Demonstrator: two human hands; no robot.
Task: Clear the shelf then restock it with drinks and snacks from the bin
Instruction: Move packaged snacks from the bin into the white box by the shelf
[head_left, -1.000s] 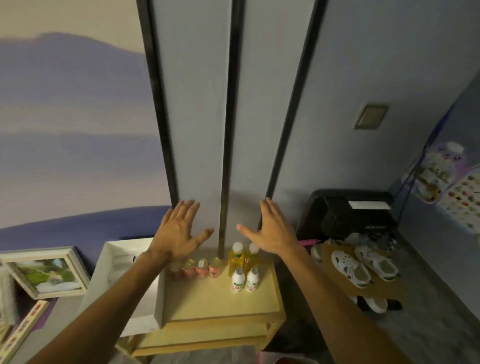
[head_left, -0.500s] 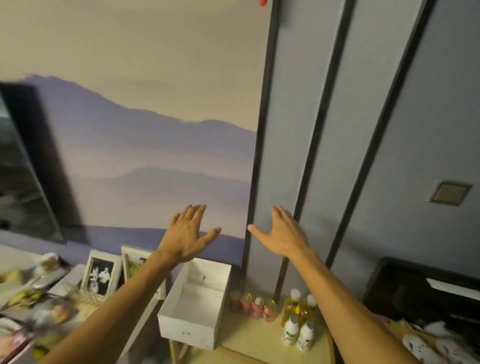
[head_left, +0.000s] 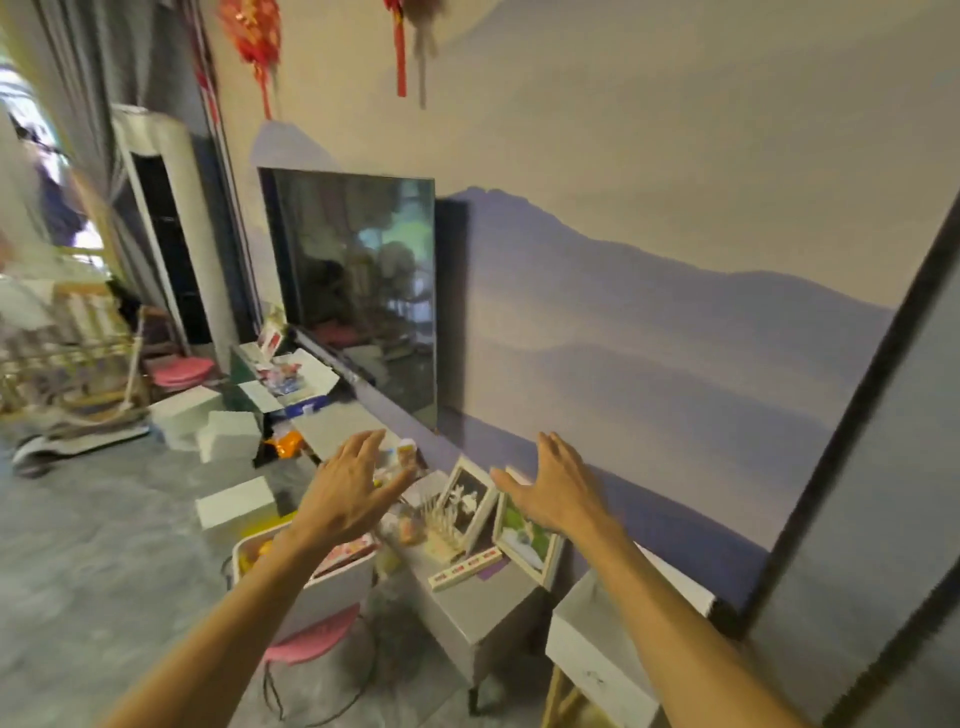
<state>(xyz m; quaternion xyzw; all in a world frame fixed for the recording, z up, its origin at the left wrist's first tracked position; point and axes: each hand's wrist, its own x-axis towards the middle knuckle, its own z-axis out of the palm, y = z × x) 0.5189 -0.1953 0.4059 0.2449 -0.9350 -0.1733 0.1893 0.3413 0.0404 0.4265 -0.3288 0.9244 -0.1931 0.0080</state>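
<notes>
- Head view, far left: grey curtains (head_left: 93, 78) are seen beside a tall white floor-standing unit (head_left: 171, 223). A blurred folding cart (head_left: 67, 364) and a pink stool (head_left: 179, 371) stand below them on the grey floor (head_left: 104, 545).
- White boxes (head_left: 208, 421) are stacked on the floor near the far end of a long, low grey surface (head_left: 337, 431). A single white box (head_left: 236, 506) lies closer to the camera.
- Red ornaments (head_left: 254, 41) are hung high on the wall, above a dark television (head_left: 358, 291) that is mounted over the surface.
- The white bin (head_left: 337, 592) is set on a nearer pink stool (head_left: 311, 644), just beside the near end of the surface. Orange and pink packets (head_left: 348, 551) can be made out inside it, partly hidden by the left forearm.
- The left hand (head_left: 345, 501) is held in the air over the bin, back upward. Its fingers are straight and spread, and nothing is gripped.
- Two photo frames (head_left: 467, 499) are propped against the wall on the near end of the surface, with a flat strip-shaped box (head_left: 465, 569) laid in front of them.
- The right hand (head_left: 558, 493) is raised in front of the frames, well apart from the left. Its fingers are likewise straight and spread, and it is empty.
- A white tray-like box (head_left: 592, 649) is seen at lower right, just beside the surface, with a wooden leg (head_left: 558, 691) showing below it.
- A mountain mural (head_left: 675, 338) is spread across the wall, bounded on the far right by dark vertical strips (head_left: 852, 431).
</notes>
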